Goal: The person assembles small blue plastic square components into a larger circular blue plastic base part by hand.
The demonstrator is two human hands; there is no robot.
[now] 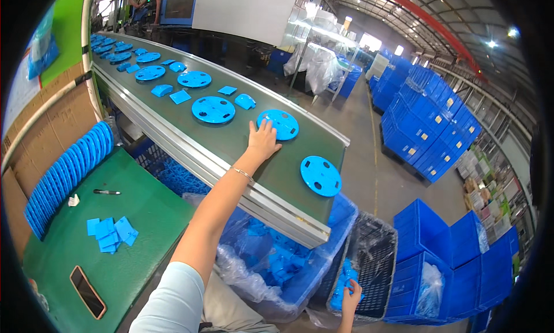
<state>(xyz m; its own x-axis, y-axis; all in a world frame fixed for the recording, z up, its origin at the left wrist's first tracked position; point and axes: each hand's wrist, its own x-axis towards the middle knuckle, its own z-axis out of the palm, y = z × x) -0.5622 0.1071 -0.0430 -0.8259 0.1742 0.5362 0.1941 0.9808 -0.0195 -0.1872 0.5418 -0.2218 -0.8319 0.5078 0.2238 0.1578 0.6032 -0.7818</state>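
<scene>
Apart, hands (pixel 264 141) at blue parts (pixel 285 124)

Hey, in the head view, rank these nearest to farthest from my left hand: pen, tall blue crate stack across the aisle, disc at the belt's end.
From the left hand:
1. Disc, to its right on the belt.
2. Pen, leftward on the green table.
3. Blue crate stack, far off to the right.
</scene>
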